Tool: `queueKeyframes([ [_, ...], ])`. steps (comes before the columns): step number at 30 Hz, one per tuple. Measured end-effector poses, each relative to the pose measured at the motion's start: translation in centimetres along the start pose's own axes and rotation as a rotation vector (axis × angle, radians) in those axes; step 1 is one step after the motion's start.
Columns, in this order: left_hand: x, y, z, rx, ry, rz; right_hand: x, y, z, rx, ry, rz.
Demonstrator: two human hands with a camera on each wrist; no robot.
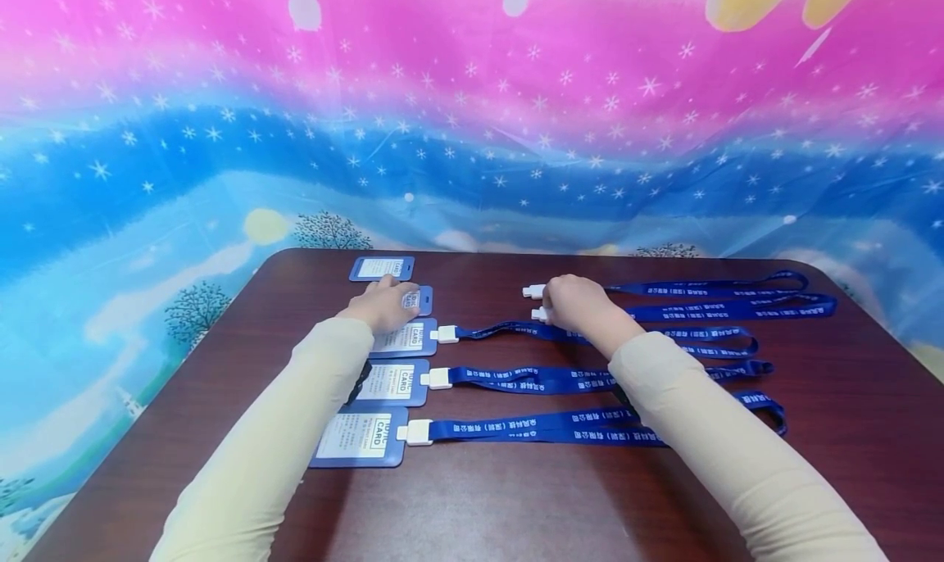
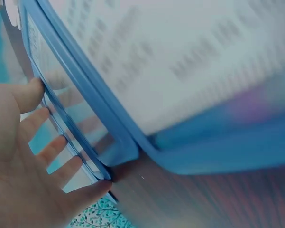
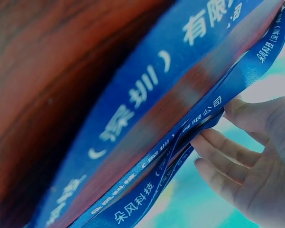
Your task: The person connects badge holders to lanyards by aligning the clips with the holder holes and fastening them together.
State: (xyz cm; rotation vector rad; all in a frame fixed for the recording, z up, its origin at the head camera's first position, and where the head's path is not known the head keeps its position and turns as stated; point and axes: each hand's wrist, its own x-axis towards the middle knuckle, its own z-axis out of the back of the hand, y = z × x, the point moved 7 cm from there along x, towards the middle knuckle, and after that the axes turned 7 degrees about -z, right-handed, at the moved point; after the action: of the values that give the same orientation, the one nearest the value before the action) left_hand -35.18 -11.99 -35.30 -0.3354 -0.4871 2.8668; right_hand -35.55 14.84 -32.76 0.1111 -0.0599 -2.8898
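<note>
My left hand (image 1: 379, 304) reaches over a blue badge holder (image 1: 424, 300) with a white card inside, second from the back of a column. Its thumb and spread fingertips grip along the holder's edge in the left wrist view. To the right, my right hand (image 1: 578, 304) pinches a blue lanyard (image 1: 730, 309) with white lettering between thumb and fingers, close behind its white clip (image 1: 541, 314). In the right wrist view, the held ribbon (image 3: 213, 107) runs beside the fingertips. Another lanyard's white clip (image 1: 533, 291) lies just beyond this hand.
A badge holder (image 1: 382, 269) lies alone at the back left. Nearer, three badge holders, the front one (image 1: 361, 437) included, join white clips and lanyards (image 1: 546, 426) stretching right under the right forearm. The dark wooden table (image 1: 472, 505) ends at a printed curtain (image 1: 472, 136).
</note>
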Motion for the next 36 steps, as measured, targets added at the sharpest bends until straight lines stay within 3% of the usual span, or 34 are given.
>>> queueKeyframes([
  [12, 0.2, -1.4, 0.2, -0.041, -0.040, 0.015, -0.1, -0.1, 0.0, -0.006, 0.012, 0.008],
  [16, 0.4, -1.6, 0.4, -0.005, -0.056, 0.015, -0.2, 0.1, 0.0, -0.012, 0.011, 0.008],
  [22, 0.9, -1.9, 0.5, 0.053, -0.056, 0.015, 0.0, 0.6, 0.2, -0.094, -0.054, 0.011],
  [36, 1.5, -1.7, 0.3, 0.068, -0.081, 0.031, 0.2, 2.9, -0.1, -0.154, -0.075, 0.038],
])
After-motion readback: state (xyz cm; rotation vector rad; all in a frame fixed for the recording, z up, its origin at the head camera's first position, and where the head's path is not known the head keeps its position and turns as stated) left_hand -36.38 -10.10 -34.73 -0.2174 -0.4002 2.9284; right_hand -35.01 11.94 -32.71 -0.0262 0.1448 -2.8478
